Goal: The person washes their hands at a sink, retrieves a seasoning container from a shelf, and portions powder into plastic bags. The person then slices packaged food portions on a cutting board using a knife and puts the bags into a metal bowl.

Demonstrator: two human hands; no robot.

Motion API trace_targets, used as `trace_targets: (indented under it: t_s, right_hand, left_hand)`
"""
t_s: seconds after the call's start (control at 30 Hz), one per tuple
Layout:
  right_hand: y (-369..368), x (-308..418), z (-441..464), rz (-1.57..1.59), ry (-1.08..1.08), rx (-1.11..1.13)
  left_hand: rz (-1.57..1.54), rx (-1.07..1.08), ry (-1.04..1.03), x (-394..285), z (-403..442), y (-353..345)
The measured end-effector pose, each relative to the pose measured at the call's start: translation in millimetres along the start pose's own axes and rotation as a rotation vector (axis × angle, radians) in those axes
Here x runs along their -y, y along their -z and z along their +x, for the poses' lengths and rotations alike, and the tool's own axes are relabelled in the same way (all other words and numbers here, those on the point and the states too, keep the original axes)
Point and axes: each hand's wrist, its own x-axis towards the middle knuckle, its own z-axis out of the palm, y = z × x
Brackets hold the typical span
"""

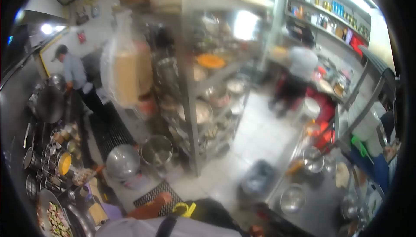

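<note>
Near the bottom, my left hand (164,197) shows as a blurred brown shape at the end of a bare forearm, above the dark floor mat; its fingers cannot be made out. Beside it lies a yellow strap-like item (185,209) on dark cloth. A small brown patch at the bottom edge looks like my right hand (256,230); its fingers are hidden. Whether either hand holds anything is unclear. At lower left sits a pan of chopped food (57,220). Two large metal bowls, one (123,162) and another (157,151), stand ahead of me.
A metal shelf rack (189,107) full of dishes rises in the middle. One person (74,70) stands at the left stove; another, blurred person (301,61) is at the back right. A dark bin (258,177) stands beside the right-hand steel counter (318,193).
</note>
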Motion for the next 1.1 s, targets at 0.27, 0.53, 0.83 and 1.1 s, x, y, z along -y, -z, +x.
trace_targets:
  t_s: [0.27, 0.53, 0.83, 1.1]
  right_hand:
    - [67, 53, 110, 0.611, -0.61, 0.297]
    - [104, 131, 204, 0.783, -0.414, 0.259]
    - [622, 336, 432, 0.572, 0.857, -0.917]
    - [1014, 414, 473, 0.27, 0.744, -1.383]
  left_hand:
    - [-0.202, -0.048, 0.271, 16, -26, -36]
    - [-0.072, 0.252, 0.164, 9, -39, -36]
    - [-0.225, 0.114, 0.184, 14, 15, -16]
    - [-0.421, 0.082, 0.307, 62, 83, 16]
